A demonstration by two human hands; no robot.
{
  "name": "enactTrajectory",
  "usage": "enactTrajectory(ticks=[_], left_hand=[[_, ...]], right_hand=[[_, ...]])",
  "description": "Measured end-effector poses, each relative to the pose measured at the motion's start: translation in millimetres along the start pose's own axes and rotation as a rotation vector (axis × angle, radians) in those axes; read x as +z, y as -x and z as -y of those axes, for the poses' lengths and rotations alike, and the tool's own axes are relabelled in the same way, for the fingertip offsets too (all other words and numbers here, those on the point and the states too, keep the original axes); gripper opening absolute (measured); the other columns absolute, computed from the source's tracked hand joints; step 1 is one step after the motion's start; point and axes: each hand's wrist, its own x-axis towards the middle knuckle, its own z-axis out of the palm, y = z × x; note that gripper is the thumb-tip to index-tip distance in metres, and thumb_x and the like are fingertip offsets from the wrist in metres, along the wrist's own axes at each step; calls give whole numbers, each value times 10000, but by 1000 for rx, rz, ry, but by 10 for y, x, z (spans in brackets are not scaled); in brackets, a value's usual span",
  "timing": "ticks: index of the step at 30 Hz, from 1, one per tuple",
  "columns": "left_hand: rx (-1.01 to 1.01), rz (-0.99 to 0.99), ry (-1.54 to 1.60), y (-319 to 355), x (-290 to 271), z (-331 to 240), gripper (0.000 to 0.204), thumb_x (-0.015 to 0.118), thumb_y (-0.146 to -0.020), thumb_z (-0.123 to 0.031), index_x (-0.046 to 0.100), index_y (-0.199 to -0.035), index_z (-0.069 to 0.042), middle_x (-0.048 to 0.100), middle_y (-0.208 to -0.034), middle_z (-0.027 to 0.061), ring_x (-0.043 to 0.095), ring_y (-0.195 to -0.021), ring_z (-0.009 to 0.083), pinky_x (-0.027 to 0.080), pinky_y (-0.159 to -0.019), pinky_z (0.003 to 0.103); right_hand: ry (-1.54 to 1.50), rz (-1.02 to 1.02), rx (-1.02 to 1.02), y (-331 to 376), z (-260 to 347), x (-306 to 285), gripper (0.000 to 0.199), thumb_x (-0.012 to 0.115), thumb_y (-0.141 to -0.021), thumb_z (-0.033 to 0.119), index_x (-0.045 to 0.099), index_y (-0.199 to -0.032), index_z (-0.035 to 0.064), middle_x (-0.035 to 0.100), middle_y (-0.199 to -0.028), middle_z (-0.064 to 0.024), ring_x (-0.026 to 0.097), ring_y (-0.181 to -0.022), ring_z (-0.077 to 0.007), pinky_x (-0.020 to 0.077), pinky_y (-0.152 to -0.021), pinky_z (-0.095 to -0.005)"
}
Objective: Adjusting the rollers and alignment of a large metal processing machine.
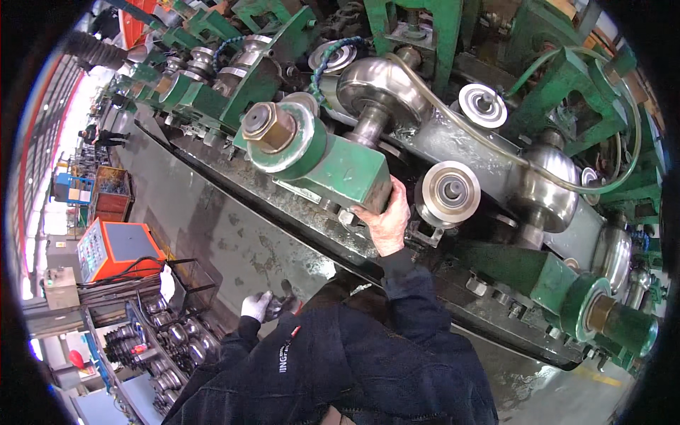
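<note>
My bare right hand (388,221) is closed round the near right corner of a green bearing block (343,170), its thumb on the front face and its fingers over the end. A large brass-coloured hex nut (270,127) and a round green collar stand at the block's far left end. Just right of this hand is a round metal roller end (451,195). Down by my body, my left hand (259,306) wears a whitish glove. It seems closed on a dark grey piece (287,299) with a red edge that looks like a loose work glove; its fingers are partly hidden.
Shiny steel rollers (382,88) and green stands (418,35) fill the machine ahead. A clear hose (467,127) loops over it. At left stand an orange control console (120,248) and a rack of metal rollers (166,347). A person (103,136) is farther back.
</note>
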Motion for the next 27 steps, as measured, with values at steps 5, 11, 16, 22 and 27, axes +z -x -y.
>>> enactTrajectory(ticks=[5, 11, 16, 22, 27], left_hand=[[43, -65, -191, 399, 71, -31, 391, 647, -939, -343, 724, -949, 41, 737, -785, 133, 709, -668, 178, 553, -640, 332], [41, -112, -139, 572, 174, 84, 404, 657, -928, -344, 722, -940, 55, 734, -777, 163, 713, -672, 197, 554, -643, 346], [81, -116, -267, 532, 90, 453, 376, 660, -932, -314, 720, -958, 57, 733, -758, 154, 716, -658, 200, 558, -625, 349], [-52, 16, -164, 336, 53, 141, 384, 684, -919, -312, 714, -956, 69, 728, -754, 152, 697, -648, 201, 539, -620, 362], [110, 45, -355, -643, -73, 874, 395, 692, -907, -330, 715, -947, 62, 725, -750, 157, 692, -639, 215, 529, -621, 365]], right_hand=[[33, 16, 8, 13, 51, -9, 880, 939, -563, 330, 528, -1264, -7, 600, -1215, -180, 610, -1116, -340, 491, -974, -408], [18, 13, 1, -6, 126, -85, 832, 942, -601, 266, 523, -1262, -15, 594, -1207, -188, 607, -1109, -338, 489, -968, -396], [-36, 46, 62, 30, 172, -46, 847, 938, -617, 271, 512, -1286, -26, 592, -1221, -194, 606, -1114, -329, 484, -972, -395], [15, 46, 4, 33, 73, -25, 844, 917, -683, 297, 495, -1335, -35, 644, -1189, -181, 634, -1077, -258, 489, -957, -364], [-24, 78, 117, 66, 192, 2, 830, 932, -670, 280, 503, -1318, -11, 638, -1172, -139, 613, -1101, -240, 487, -958, -370]])
